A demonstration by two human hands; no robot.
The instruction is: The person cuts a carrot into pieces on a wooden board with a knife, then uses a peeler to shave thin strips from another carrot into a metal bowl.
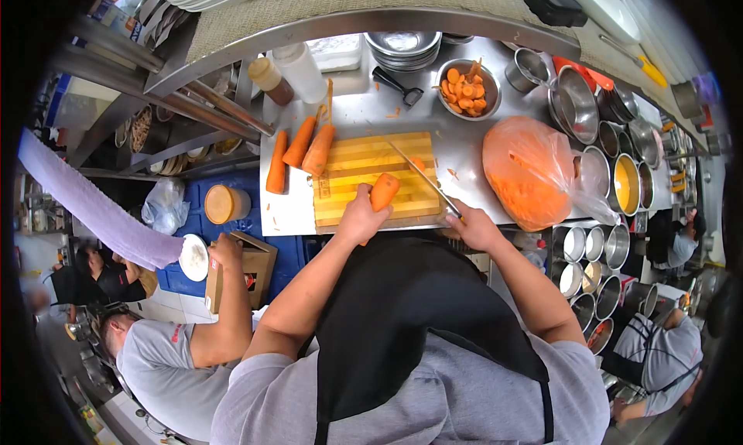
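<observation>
My left hand (pixel 362 217) is closed around a peeled carrot (pixel 385 189) over the front of a striped wooden cutting board (pixel 352 166). In my right hand (pixel 474 227) is the handle of a knife (pixel 422 172), whose blade slants across the board's right part. A small orange piece (pixel 417 164) lies beside the blade. Three whole carrots (pixel 299 143) rest at the board's left side. Behind the board, a metal bowl (pixel 495 97) holds cut carrot pieces (pixel 463 93), and a black-handled peeler (pixel 410 96) lies nearby.
A clear bag of orange shreds (pixel 530 174) sits right of the board. Bottles (pixel 302 72) stand at the back left. A raised metal shelf edge (pixel 348 25) crosses above the counter. At left, a co-worker's hand (pixel 226 251) is beside a white plate (pixel 193 258).
</observation>
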